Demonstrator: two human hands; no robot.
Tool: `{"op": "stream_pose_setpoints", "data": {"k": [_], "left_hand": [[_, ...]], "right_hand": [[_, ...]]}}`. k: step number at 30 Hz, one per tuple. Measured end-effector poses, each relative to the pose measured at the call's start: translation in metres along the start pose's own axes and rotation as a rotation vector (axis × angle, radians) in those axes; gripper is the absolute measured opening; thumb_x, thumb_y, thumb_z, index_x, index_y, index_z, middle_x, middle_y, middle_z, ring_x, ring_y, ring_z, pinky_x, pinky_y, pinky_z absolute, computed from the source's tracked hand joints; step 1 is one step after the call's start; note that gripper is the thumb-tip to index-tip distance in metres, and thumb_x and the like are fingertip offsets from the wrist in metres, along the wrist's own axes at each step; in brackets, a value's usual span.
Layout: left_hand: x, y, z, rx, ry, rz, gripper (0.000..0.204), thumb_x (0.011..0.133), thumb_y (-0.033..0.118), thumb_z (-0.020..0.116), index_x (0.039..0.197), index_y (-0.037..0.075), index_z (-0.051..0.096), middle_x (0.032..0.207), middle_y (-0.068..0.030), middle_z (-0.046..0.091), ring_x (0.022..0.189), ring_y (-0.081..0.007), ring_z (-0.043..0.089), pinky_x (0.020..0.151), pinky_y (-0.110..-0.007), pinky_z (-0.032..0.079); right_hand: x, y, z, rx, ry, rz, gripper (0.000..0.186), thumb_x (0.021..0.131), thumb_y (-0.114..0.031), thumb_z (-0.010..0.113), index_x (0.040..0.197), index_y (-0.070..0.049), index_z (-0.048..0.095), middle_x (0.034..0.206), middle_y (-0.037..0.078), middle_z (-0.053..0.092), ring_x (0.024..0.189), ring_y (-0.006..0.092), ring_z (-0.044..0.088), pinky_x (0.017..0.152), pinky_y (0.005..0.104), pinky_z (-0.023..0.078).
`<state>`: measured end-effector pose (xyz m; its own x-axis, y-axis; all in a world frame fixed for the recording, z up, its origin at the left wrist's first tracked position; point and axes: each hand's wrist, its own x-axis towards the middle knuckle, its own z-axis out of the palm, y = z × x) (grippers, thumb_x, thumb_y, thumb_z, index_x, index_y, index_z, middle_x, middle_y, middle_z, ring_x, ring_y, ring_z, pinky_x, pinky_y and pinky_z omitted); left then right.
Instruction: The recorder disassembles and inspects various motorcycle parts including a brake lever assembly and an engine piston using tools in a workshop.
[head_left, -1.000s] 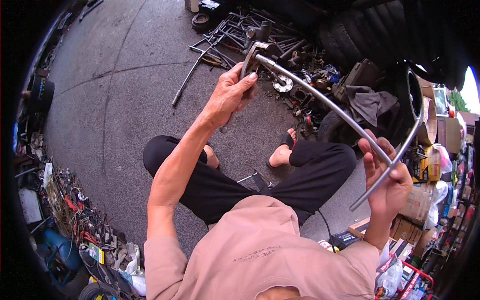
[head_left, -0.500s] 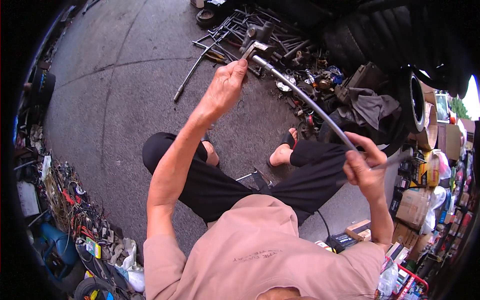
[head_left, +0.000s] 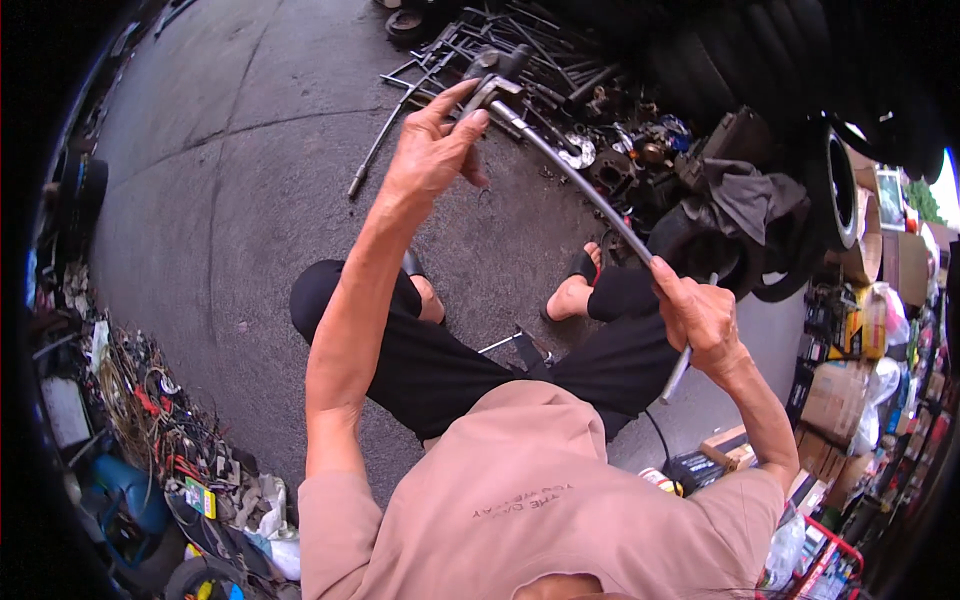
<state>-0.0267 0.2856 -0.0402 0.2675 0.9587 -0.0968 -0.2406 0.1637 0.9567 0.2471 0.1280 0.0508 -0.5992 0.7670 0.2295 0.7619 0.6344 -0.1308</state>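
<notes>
My left hand (head_left: 435,145) is at a metal bracket (head_left: 488,95) at the upper middle, thumb and forefinger on it, lower fingers looser. A long steel T-handled bar (head_left: 590,190) runs from the bracket down to the right, with a bright sleeve near its upper end. My right hand (head_left: 700,315) grips the bar at its crossbar end, with one arm of the crossbar sticking out below the fingers. Just beyond the bracket is a dull metal housing (head_left: 495,60); whether they touch I cannot tell.
Loose T-wrenches (head_left: 420,75), greasy parts (head_left: 620,175) and tyres (head_left: 835,190) crowd the far and right sides. My legs (head_left: 430,375) are bent on the concrete floor (head_left: 220,240). Wires and scrap (head_left: 170,420) line the left; cardboard boxes (head_left: 835,395) are stacked at right.
My right hand has moved left and turned over, swinging the crossbar round to a steeper angle. My left hand has risen slightly with the bracket and its fingers have loosened.
</notes>
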Motion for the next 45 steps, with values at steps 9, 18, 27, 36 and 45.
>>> {"op": "stream_pose_setpoints", "data": {"k": [9,18,27,36,45], "left_hand": [[-0.001,-0.041,0.012,0.213,0.060,-0.423,0.043,0.081,0.012,0.058,0.117,-0.011,0.049,0.068,-0.0064,0.053,0.053,-0.0137,0.053,0.049,-0.028,0.051],[0.011,-0.075,-0.011,0.834,0.202,0.037,0.050,0.076,0.039,0.066,0.104,-0.002,0.061,0.090,-0.0187,0.065,0.081,-0.0245,0.061,0.074,-0.034,0.046],[-0.003,-0.003,0.039,0.887,0.323,0.457,0.030,0.071,0.029,0.073,0.095,0.011,0.068,0.066,-0.0066,0.066,0.058,-0.0144,0.064,0.056,-0.028,0.048],[-0.014,0.013,0.052,1.085,0.070,1.079,0.028,0.068,0.025,0.076,0.083,0.006,0.061,0.062,-0.0058,0.059,0.048,-0.0192,0.055,0.046,-0.028,0.041],[-0.032,0.028,0.043,1.025,0.204,1.252,0.030,0.067,0.022,0.076,0.085,0.003,0.064,0.069,-0.0076,0.063,0.056,-0.0192,0.059,0.050,-0.027,0.044]], "right_hand": [[-0.010,-0.043,0.027,0.454,0.098,0.562,0.021,0.078,0.002,0.061,0.098,0.005,0.058,0.086,0.016,0.065,0.072,0.0264,0.066,0.060,0.0301,0.053],[-0.042,-0.062,0.080,0.313,-0.012,0.476,0.060,0.070,-0.006,0.067,0.125,0.000,0.042,0.087,0.014,0.057,0.075,0.0309,0.060,0.063,0.0368,0.050],[-0.029,-0.052,0.147,1.374,-0.239,0.434,0.081,0.071,0.000,0.057,0.140,-0.002,0.014,0.089,0.010,0.052,0.072,0.0180,0.052,0.064,0.0307,0.047],[0.061,-0.025,0.163,1.721,0.151,0.564,0.016,0.088,-0.011,0.048,0.102,-0.004,0.044,0.082,0.005,0.050,0.072,0.0139,0.053,0.068,0.0297,0.048],[0.085,-0.027,0.124,1.467,0.337,0.485,0.013,0.085,0.001,0.046,0.097,-0.002,0.052,0.082,-0.001,0.053,0.077,0.0081,0.052,0.071,0.0249,0.046]]}}
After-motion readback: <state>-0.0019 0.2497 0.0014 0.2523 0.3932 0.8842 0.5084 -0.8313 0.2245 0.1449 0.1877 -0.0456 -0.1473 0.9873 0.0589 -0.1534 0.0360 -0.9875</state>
